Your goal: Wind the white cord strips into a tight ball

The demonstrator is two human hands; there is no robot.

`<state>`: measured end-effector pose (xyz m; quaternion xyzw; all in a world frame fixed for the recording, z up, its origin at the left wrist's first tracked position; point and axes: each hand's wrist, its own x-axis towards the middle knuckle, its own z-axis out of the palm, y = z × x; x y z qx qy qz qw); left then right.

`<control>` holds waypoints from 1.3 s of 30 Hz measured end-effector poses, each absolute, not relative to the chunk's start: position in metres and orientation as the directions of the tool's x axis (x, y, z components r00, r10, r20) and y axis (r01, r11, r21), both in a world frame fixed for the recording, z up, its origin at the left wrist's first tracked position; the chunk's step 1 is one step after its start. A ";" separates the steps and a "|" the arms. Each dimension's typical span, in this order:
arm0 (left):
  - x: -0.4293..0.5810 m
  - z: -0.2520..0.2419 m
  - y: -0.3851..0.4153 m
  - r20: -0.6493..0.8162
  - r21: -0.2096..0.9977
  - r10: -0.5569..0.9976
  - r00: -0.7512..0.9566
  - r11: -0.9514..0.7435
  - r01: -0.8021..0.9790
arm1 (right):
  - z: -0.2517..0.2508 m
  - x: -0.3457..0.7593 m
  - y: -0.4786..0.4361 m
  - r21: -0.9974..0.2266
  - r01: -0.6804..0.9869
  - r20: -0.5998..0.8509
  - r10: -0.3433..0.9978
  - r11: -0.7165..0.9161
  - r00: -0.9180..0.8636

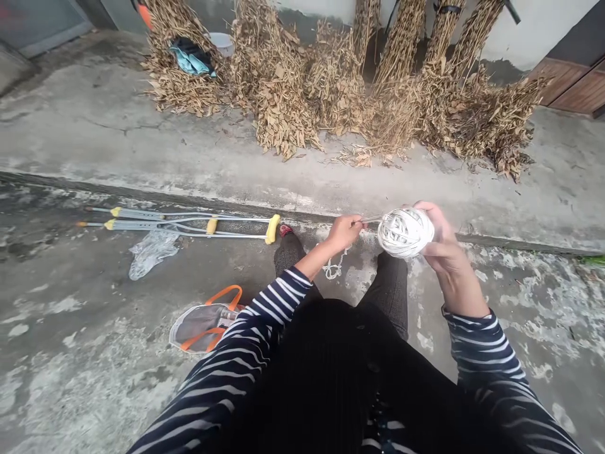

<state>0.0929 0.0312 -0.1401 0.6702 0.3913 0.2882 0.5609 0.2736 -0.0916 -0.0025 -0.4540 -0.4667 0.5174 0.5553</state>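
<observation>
Weathered concrete [94, 126] fills our view, broken by a low kerb [142, 190], with bundles of dried bean stalks [283, 82] leaning along a wall far beyond our fingers. Working left to right, a pair of aluminium crutches [179, 222] with yellow grips and a crumpled clear plastic bag [154, 252] lie well left of our left hand [343, 232]. Below and left of those fingers sits a grey tote bag [201, 328] with orange handles, and just beneath them loose loops of white cord [334, 270] lie on the ground. Our left fingers [353, 226] close narrowly in a pinch on a thin strand [371, 219], which runs across to a ball of white cord [405, 232] held just right of that pinch, between our hands. Our right hand [439, 249] cradles the ball, its fingers curled widely around the right side. We judge the ball light and soft, with slippery outer wraps that could shift, so it is best taken whole in a cupped palm, not by its loose strands
</observation>
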 end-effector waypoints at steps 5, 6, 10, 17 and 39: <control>0.111 -0.113 0.064 -0.043 0.997 0.903 0.428 0.067 -0.041 | 0.000 0.248 -0.101 -0.994 -0.053 0.098 0.990 0.093 -0.106; 0.113 -0.108 0.069 -0.041 0.994 0.905 0.423 0.080 -0.076 | -0.001 0.246 -0.104 -0.994 -0.044 0.106 0.988 0.102 -0.112; 0.120 -0.098 0.073 -0.051 0.974 0.895 0.443 0.143 -0.176 | 0.004 0.248 -0.113 -0.985 -0.072 0.160 0.984 0.154 -0.073; 0.132 -0.115 0.073 -0.018 0.995 0.924 0.382 0.054 -0.084 | 0.026 0.262 -0.122 -0.976 -0.070 0.204 0.978 0.206 0.041; 0.075 -0.086 -0.008 -0.100 0.968 0.542 0.834 0.246 -0.044 | -0.017 0.300 -0.042 -0.424 0.873 0.656 0.746 0.242 0.111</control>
